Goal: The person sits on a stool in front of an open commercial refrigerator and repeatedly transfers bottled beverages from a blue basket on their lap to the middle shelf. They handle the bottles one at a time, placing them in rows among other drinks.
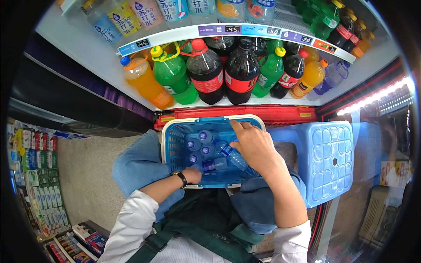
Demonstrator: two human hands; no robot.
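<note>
In front of me a blue plastic basket (213, 182) with a white rim sits between my knees. Inside it, several clear bottles (207, 150) with purple caps stand upright. A purple-labelled bottle (214, 164) lies on its side, and a blue-labelled bottle (237, 159) lies slanted towards the right. My left hand (192, 176), below a black-strapped watch, is curled over the near left rim; its fingertips are hidden. Above the basket's right side, my right hand (255, 146) has thumb and fingers spread. Its thumb is near the blue-labelled bottle, and its fingertips are near the far rim.
Beyond the basket, large soda bottles (207, 72) line the cooler's bottom shelf, under a shelf (236, 29) of smaller bottles. A blue plastic stool (330, 164) stands close on the right, beside a glass door (365, 148). Packaged goods (42, 177) fill a rack at left.
</note>
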